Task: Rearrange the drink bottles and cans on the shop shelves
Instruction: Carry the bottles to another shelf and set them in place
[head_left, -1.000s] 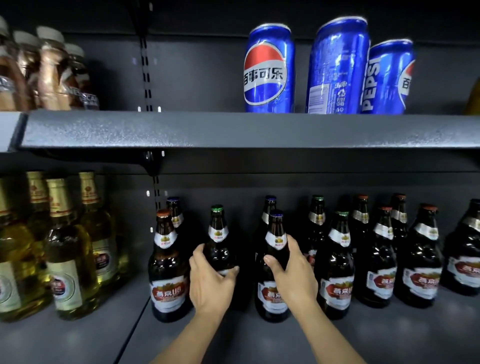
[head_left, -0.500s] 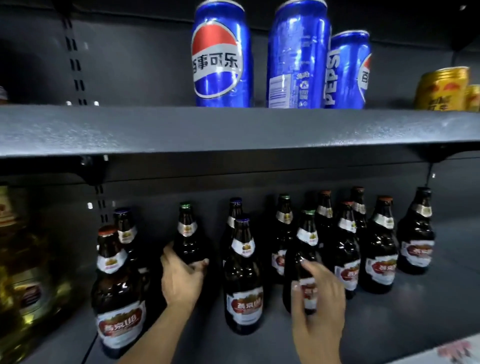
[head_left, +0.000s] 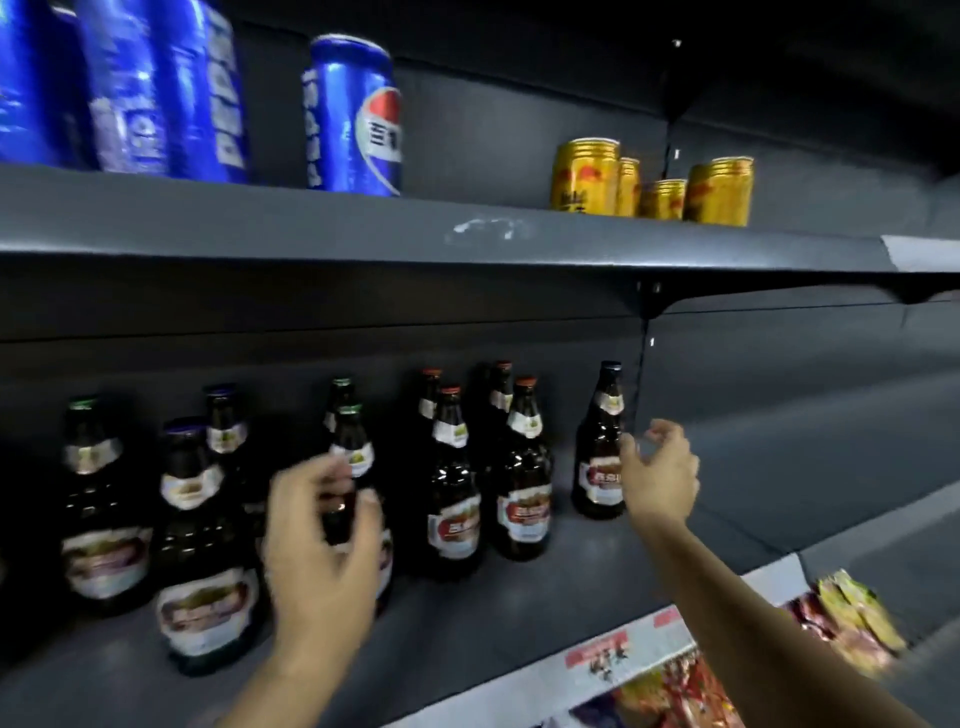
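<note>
Pepsi cans (head_left: 358, 117) above; brown beer bottles, labels blurred.
Left hand (head_left: 317, 551) gripping green-capped bottle (head_left: 349, 457); right hand (head_left: 658, 470) loosely open beside far-right bottle (head_left: 600, 447).

There is one view, from a camera worn on the head, close to the shelving and facing it at a slant toward the right. The upper shelf (head_left: 467, 244) crosses the middle of the frame, the lower shelf (head_left: 519, 613) fills the bottom, and both forearms enter from the bottom edge.
</note>
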